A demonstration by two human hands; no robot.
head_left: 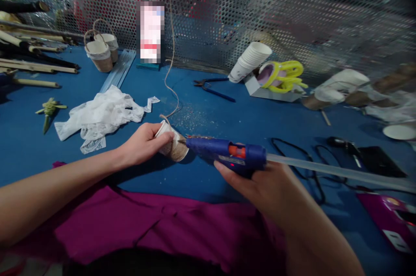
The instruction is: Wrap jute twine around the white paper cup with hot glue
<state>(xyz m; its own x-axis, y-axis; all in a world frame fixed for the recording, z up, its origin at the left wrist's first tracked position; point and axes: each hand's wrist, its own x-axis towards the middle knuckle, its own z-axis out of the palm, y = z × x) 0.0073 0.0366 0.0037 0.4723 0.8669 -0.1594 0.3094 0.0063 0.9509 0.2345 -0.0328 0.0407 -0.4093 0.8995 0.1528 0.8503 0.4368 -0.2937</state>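
Note:
My left hand (146,141) grips a small paper cup (173,146) lying on its side, partly wrapped in brown twine. A strand of twine (171,72) runs up from the cup to a spool at the top. My right hand (260,185) holds a blue glue gun (227,152) with an orange trigger and a clear glue stick (325,172) sticking out the back. The gun's nozzle touches the cup's wrapped side.
On the blue table (211,115) lie white lace (100,115), two twine-wrapped cup baskets (100,53), bamboo sticks (29,68), pliers (211,85), stacked paper cups (248,61), yellow-handled scissors (286,76) and black cords (308,159). Perforated metal mesh (292,7) closes the back. Purple cloth (146,228) covers my lap.

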